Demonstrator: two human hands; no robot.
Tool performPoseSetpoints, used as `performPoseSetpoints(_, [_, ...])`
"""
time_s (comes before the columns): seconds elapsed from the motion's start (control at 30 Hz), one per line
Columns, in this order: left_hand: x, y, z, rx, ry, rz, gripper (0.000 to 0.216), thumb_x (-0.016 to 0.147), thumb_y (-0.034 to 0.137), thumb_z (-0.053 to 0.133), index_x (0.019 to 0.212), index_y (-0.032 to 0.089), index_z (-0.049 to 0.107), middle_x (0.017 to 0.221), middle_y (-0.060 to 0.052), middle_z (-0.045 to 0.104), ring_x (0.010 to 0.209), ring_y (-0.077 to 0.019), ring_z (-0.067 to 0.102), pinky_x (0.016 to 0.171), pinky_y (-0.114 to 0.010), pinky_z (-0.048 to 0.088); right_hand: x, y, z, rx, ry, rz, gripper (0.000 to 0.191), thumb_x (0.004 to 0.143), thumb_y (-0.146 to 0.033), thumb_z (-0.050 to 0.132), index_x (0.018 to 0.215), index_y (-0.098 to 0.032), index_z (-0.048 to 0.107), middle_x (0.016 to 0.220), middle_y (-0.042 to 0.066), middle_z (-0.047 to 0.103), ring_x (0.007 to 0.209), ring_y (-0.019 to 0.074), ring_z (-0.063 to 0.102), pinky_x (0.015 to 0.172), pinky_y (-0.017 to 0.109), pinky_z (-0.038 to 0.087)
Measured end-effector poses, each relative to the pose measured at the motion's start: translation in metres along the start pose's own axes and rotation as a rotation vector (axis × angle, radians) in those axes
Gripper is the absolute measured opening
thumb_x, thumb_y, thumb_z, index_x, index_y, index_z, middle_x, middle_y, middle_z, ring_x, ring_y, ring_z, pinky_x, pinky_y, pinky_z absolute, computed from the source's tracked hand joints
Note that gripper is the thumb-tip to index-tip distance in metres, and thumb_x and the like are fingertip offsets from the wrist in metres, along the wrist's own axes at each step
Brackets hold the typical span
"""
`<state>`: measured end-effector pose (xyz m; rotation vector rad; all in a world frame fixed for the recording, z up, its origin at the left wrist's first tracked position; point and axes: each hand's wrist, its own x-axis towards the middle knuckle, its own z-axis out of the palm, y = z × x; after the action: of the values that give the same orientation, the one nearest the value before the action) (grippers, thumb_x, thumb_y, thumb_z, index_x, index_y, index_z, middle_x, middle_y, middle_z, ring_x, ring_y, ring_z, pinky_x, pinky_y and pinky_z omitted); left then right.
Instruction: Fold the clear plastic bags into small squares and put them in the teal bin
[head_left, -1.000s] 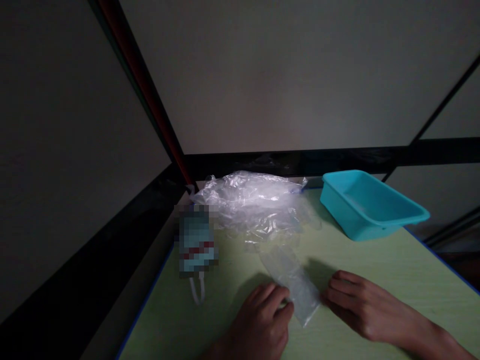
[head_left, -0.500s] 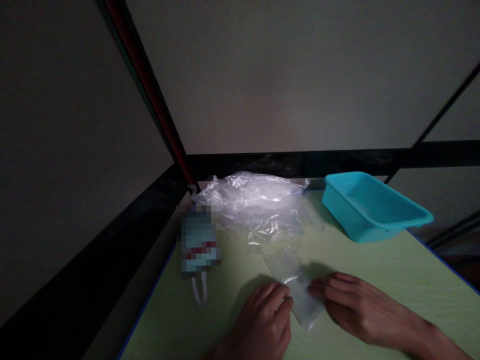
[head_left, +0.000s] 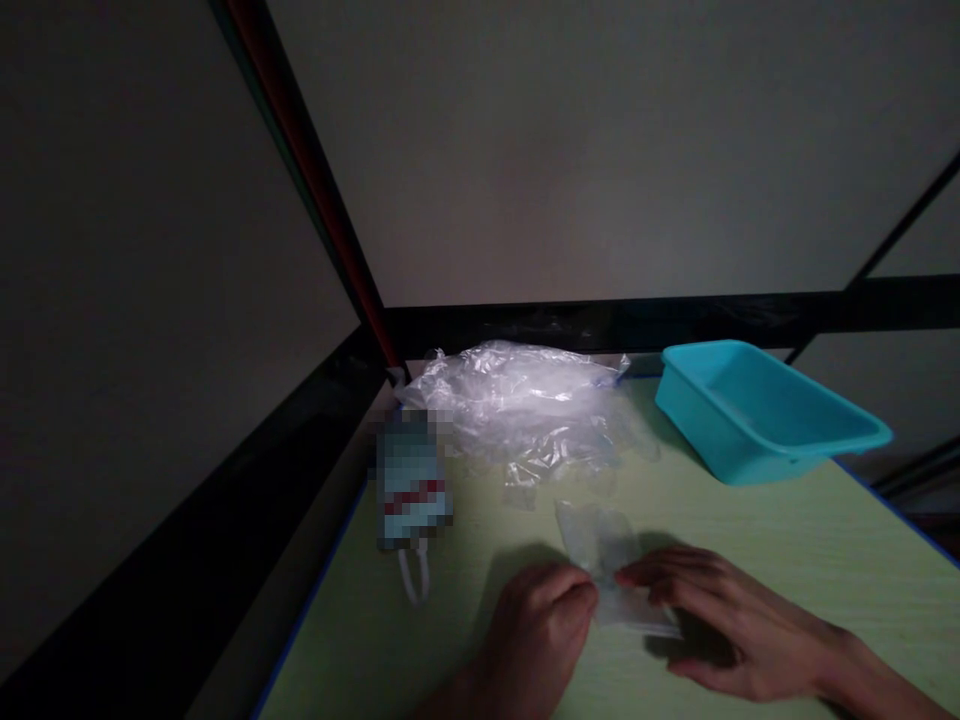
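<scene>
A small clear plastic bag (head_left: 630,612) lies on the pale green tabletop between my hands, its lower part folded or bent up. My left hand (head_left: 544,620) is closed, with the fingertips pinching the bag's left edge. Over the bag's right side is my right hand (head_left: 720,615), its fingertips touching the plastic and its thumb held apart below. Part of the bag is hidden behind the right fingers. Just beyond lies a heap of clear plastic bags (head_left: 517,395).
A turquoise plastic basin (head_left: 757,440) stands at the back right. At left lies a pixelated object (head_left: 414,490) with a white loop (head_left: 416,578). Panelled walls with black trim (head_left: 510,328) border the back and left of the table (head_left: 360,640).
The view has shifted slightly, moving everything rightward. The bag's lower part has been turned or folded to the right. My left fist has tightened; my right thumb has spread away from the fingers.
</scene>
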<state>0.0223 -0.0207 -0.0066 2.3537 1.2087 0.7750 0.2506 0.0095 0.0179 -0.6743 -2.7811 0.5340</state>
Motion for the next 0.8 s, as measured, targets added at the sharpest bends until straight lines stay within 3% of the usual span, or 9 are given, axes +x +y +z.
performPoseSetpoints(0.27, [0.003,0.002,-0.004,-0.163,-0.03,-0.109,0.019,0.078,0.003,0.05,0.083,0.015,0.065,0.086,-0.005,0.065,0.078,-0.0167,0.059,0.071,-0.025,0.044,0.005,0.01,0.017,0.311,0.099,0.309,0.02,0.083,-0.026,0.051,0.102,-0.023,0.056,0.098,0.005,0.065,0.091,0.0196,0.06,0.078,0.032,0.048])
performPoseSetpoints(0.4, [0.009,-0.004,-0.001,-0.306,0.023,-0.24,0.016,0.078,0.006,0.051,0.075,0.014,0.064,0.077,-0.004,0.062,0.073,-0.0153,0.059,0.066,-0.023,0.044,0.015,0.01,0.026,0.559,0.248,0.512,0.019,0.083,-0.033,0.05,0.098,-0.022,0.048,0.072,0.0,0.062,0.067,0.0165,0.06,0.057,0.026,0.045])
performPoseSetpoints(0.47, [0.014,-0.008,0.002,-0.434,0.076,-0.382,0.017,0.074,0.003,0.052,0.083,0.014,0.061,0.078,-0.003,0.06,0.07,-0.0141,0.059,0.062,-0.021,0.045,0.023,0.01,0.03,0.672,0.31,0.588,0.022,0.082,-0.034,0.051,0.098,-0.022,0.042,0.059,-0.005,0.054,0.053,0.0128,0.052,0.046,0.022,0.035])
performPoseSetpoints(0.57, [0.019,-0.011,0.005,-0.591,0.142,-0.525,0.037,0.068,-0.002,0.05,0.101,0.016,0.051,0.086,-0.001,0.055,0.064,-0.0108,0.059,0.056,-0.019,0.045,0.033,0.013,0.034,0.82,0.367,0.651,0.027,0.08,-0.033,0.053,0.097,-0.021,0.036,0.052,-0.01,0.045,0.044,0.0087,0.04,0.041,0.02,0.024])
performPoseSetpoints(0.8, [0.021,-0.013,0.007,-0.64,0.195,-0.573,0.056,0.065,-0.005,0.051,0.11,0.023,0.034,0.09,0.002,0.046,0.064,-0.0071,0.058,0.059,-0.017,0.046,0.045,0.017,0.036,0.865,0.459,0.753,0.039,0.069,-0.03,0.059,0.097,-0.022,0.033,0.05,-0.011,0.044,0.043,0.0089,0.042,0.041,0.02,0.025])
